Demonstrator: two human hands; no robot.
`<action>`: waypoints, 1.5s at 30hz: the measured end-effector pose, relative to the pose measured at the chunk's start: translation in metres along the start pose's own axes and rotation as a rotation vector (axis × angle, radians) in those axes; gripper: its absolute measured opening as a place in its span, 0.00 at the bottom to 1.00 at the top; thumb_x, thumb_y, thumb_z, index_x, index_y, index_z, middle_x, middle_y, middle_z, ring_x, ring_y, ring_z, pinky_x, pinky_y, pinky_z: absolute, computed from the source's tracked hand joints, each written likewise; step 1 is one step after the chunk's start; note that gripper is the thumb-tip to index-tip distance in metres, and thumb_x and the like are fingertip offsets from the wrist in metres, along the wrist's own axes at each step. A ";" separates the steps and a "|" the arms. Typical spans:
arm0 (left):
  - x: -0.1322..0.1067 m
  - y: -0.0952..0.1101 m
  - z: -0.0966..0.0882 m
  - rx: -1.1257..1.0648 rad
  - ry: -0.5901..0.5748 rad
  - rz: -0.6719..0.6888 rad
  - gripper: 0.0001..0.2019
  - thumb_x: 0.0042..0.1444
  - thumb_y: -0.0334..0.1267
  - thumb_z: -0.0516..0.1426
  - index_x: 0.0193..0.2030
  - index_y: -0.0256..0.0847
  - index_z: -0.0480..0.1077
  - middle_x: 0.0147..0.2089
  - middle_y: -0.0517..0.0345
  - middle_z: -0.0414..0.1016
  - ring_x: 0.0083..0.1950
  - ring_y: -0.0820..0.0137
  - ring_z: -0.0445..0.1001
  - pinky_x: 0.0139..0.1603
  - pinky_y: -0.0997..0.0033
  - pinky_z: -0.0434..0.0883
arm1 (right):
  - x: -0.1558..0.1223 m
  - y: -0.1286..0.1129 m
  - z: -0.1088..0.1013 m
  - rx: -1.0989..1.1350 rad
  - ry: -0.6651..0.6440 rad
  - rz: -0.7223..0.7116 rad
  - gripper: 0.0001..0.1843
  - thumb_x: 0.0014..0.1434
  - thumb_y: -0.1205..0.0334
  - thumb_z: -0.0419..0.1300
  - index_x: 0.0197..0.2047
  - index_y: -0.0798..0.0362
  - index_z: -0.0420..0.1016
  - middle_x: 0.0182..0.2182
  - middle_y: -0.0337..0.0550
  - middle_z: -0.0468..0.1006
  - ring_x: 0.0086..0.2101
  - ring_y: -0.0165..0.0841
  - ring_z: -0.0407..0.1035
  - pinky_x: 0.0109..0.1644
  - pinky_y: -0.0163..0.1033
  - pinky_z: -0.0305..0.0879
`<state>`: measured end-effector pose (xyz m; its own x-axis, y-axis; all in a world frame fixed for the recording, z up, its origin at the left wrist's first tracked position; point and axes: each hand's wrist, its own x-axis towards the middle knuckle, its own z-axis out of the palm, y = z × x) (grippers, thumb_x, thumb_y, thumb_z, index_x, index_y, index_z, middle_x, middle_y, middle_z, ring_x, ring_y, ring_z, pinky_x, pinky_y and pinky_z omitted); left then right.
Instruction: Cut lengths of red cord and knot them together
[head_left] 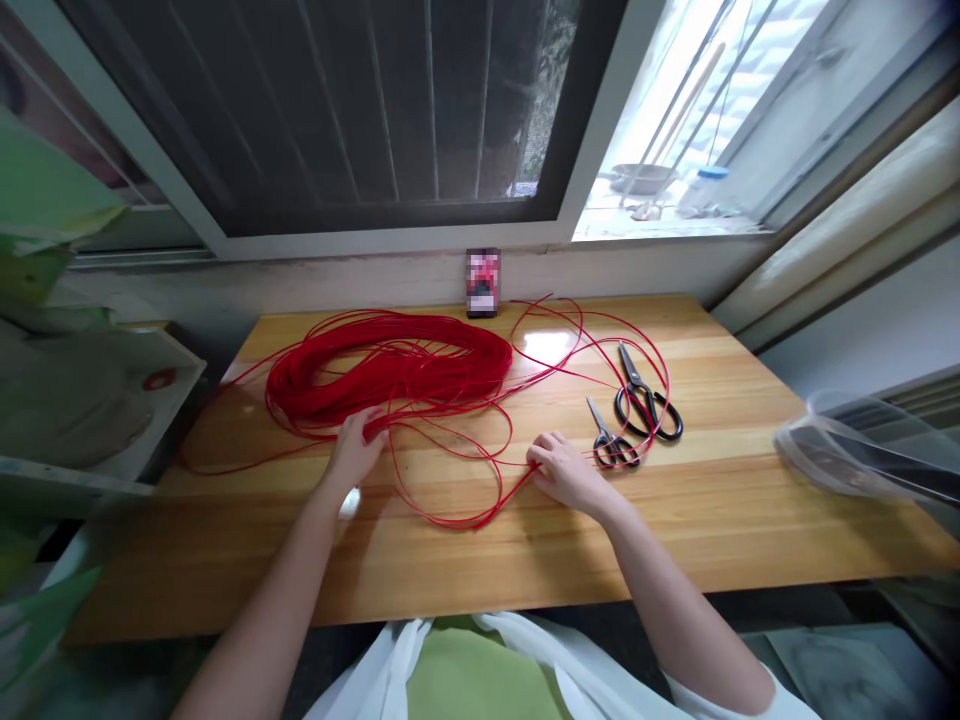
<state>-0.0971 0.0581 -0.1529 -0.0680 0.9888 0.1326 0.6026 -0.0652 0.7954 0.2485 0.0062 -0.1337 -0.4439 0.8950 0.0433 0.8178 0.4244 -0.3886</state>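
A large coil of thin red cord (300, 375) lies on the wooden table, with loose loops trailing to the right and toward me. My left hand (355, 450) is closed around a bundle of the red strands at the coil's near edge. Further right, my right hand (559, 468) pinches several red strands that curve back in a loop toward the left. Just past the right hand lie small black-handled scissors (602, 425). Behind them is a larger pair of black-handled scissors (636, 375), with red cord loops across both pairs.
A phone (483, 283) with a blurred screen leans against the wall at the table's (720, 540) back edge. On the right hangs a clear plastic thing (832, 450) over the table. A white shelf-like box (169, 400) stands at the left. The window (390, 220) rises behind.
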 end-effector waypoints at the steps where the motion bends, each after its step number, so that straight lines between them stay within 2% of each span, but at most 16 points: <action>1: -0.002 0.002 0.000 0.053 0.029 0.030 0.20 0.48 0.38 0.56 0.50 0.39 0.64 0.50 0.48 0.66 0.54 0.62 0.63 0.57 0.57 0.59 | 0.000 0.000 -0.005 0.078 0.034 0.010 0.07 0.49 0.73 0.51 0.30 0.53 0.66 0.32 0.45 0.68 0.35 0.34 0.61 0.38 0.38 0.60; 6: -0.007 0.021 -0.001 0.098 0.107 0.094 0.18 0.51 0.37 0.54 0.50 0.39 0.64 0.50 0.47 0.64 0.55 0.62 0.62 0.56 0.58 0.61 | -0.002 -0.003 -0.031 0.418 0.181 0.157 0.05 0.55 0.68 0.46 0.33 0.52 0.62 0.26 0.38 0.66 0.28 0.30 0.61 0.31 0.34 0.59; 10: -0.011 0.053 0.001 -0.178 0.109 0.091 0.14 0.52 0.39 0.53 0.46 0.40 0.65 0.50 0.50 0.65 0.52 0.65 0.66 0.55 0.60 0.63 | 0.003 -0.017 -0.041 0.397 0.127 0.114 0.10 0.60 0.57 0.47 0.36 0.52 0.65 0.31 0.41 0.71 0.32 0.32 0.64 0.35 0.35 0.60; 12: -0.017 0.075 0.004 -0.437 0.001 0.044 0.15 0.52 0.40 0.54 0.46 0.40 0.64 0.50 0.49 0.66 0.49 0.67 0.69 0.53 0.61 0.64 | 0.007 -0.024 -0.041 0.335 0.092 0.097 0.14 0.61 0.54 0.46 0.36 0.52 0.67 0.31 0.42 0.72 0.32 0.32 0.65 0.35 0.35 0.60; 16: -0.036 0.116 0.017 -0.851 -0.416 -0.129 0.23 0.45 0.40 0.61 0.48 0.38 0.62 0.50 0.46 0.69 0.50 0.64 0.70 0.54 0.60 0.63 | 0.014 -0.032 -0.036 0.292 0.052 0.092 0.17 0.62 0.52 0.44 0.34 0.52 0.68 0.28 0.41 0.72 0.30 0.31 0.64 0.33 0.34 0.60; 19: -0.039 0.133 0.026 -1.093 -0.525 -0.297 0.23 0.47 0.45 0.59 0.48 0.37 0.62 0.51 0.44 0.69 0.49 0.63 0.71 0.53 0.59 0.64 | 0.016 -0.035 -0.033 0.325 0.022 0.046 0.18 0.62 0.52 0.44 0.35 0.53 0.69 0.29 0.42 0.72 0.31 0.30 0.64 0.34 0.34 0.60; 21: -0.032 0.136 0.024 -1.287 -0.480 -0.377 0.19 0.53 0.50 0.53 0.45 0.37 0.64 0.48 0.46 0.71 0.48 0.64 0.72 0.51 0.59 0.66 | 0.015 -0.036 -0.033 0.367 -0.022 0.025 0.18 0.62 0.52 0.44 0.36 0.53 0.70 0.28 0.41 0.72 0.29 0.30 0.64 0.33 0.33 0.59; 23: -0.020 0.135 0.015 -1.451 -0.331 -0.415 0.15 0.57 0.47 0.48 0.41 0.37 0.66 0.42 0.51 0.74 0.45 0.66 0.73 0.48 0.61 0.68 | 0.012 -0.034 -0.031 0.433 -0.052 0.035 0.19 0.62 0.51 0.44 0.35 0.53 0.71 0.25 0.39 0.70 0.27 0.29 0.63 0.31 0.33 0.59; 26: -0.007 0.132 -0.005 -1.611 -0.147 -0.383 0.10 0.60 0.37 0.47 0.35 0.37 0.66 0.23 0.63 0.68 0.26 0.78 0.71 0.34 0.75 0.71 | 0.008 -0.026 -0.024 0.577 -0.016 0.124 0.20 0.62 0.50 0.43 0.36 0.54 0.70 0.22 0.38 0.69 0.24 0.28 0.63 0.30 0.33 0.60; 28: -0.005 0.131 -0.013 -1.649 -0.095 -0.337 0.10 0.60 0.34 0.47 0.31 0.36 0.65 0.17 0.68 0.57 0.16 0.83 0.59 0.18 0.85 0.62 | 0.008 -0.021 -0.020 0.664 0.027 0.187 0.20 0.62 0.49 0.42 0.38 0.54 0.69 0.22 0.39 0.70 0.23 0.29 0.64 0.29 0.34 0.61; 31: -0.014 0.133 -0.009 -1.606 -0.032 -0.322 0.10 0.59 0.32 0.49 0.27 0.36 0.64 0.15 0.69 0.50 0.13 0.84 0.51 0.10 0.85 0.47 | 0.012 -0.025 -0.018 0.639 0.159 0.155 0.18 0.62 0.51 0.44 0.38 0.53 0.70 0.31 0.44 0.74 0.33 0.33 0.69 0.39 0.38 0.64; 33: -0.022 0.137 0.002 -1.591 -0.062 -0.323 0.07 0.57 0.31 0.50 0.29 0.35 0.66 0.16 0.68 0.53 0.14 0.84 0.52 0.12 0.85 0.49 | 0.017 -0.035 -0.020 0.577 0.270 0.095 0.16 0.61 0.53 0.46 0.37 0.52 0.71 0.37 0.46 0.74 0.41 0.35 0.67 0.46 0.40 0.62; 35: -0.028 0.143 0.012 -1.579 -0.106 -0.291 0.04 0.56 0.30 0.52 0.35 0.34 0.68 0.21 0.65 0.62 0.18 0.84 0.59 0.16 0.85 0.56 | 0.020 -0.051 -0.023 0.573 0.322 0.054 0.16 0.62 0.54 0.45 0.37 0.51 0.70 0.37 0.45 0.73 0.41 0.35 0.67 0.46 0.40 0.62; 38: -0.031 0.152 0.021 -1.514 -0.054 -0.209 0.09 0.54 0.28 0.53 0.42 0.36 0.69 0.39 0.54 0.74 0.31 0.81 0.69 0.28 0.84 0.65 | 0.021 -0.073 -0.024 0.604 0.311 -0.009 0.16 0.63 0.56 0.44 0.35 0.52 0.69 0.36 0.46 0.72 0.39 0.33 0.66 0.44 0.39 0.63; 41: -0.033 0.159 0.023 -1.475 0.004 -0.145 0.13 0.55 0.31 0.53 0.47 0.42 0.67 0.57 0.53 0.66 0.49 0.72 0.70 0.45 0.74 0.68 | 0.020 -0.085 -0.020 0.582 0.298 -0.062 0.16 0.63 0.57 0.44 0.33 0.52 0.69 0.39 0.47 0.69 0.41 0.33 0.64 0.46 0.38 0.62; 45: -0.037 0.162 0.026 -1.451 -0.045 -0.102 0.15 0.56 0.36 0.53 0.51 0.48 0.65 0.63 0.55 0.56 0.56 0.63 0.66 0.52 0.62 0.66 | 0.021 -0.087 -0.013 0.555 0.252 -0.057 0.16 0.63 0.57 0.44 0.30 0.53 0.68 0.37 0.45 0.68 0.40 0.32 0.64 0.46 0.38 0.61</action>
<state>0.0236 0.0148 -0.0439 -0.0199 0.9989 0.0431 -0.7224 -0.0442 0.6901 0.1726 -0.0098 -0.0871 -0.3256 0.9068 0.2677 0.4522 0.3980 -0.7982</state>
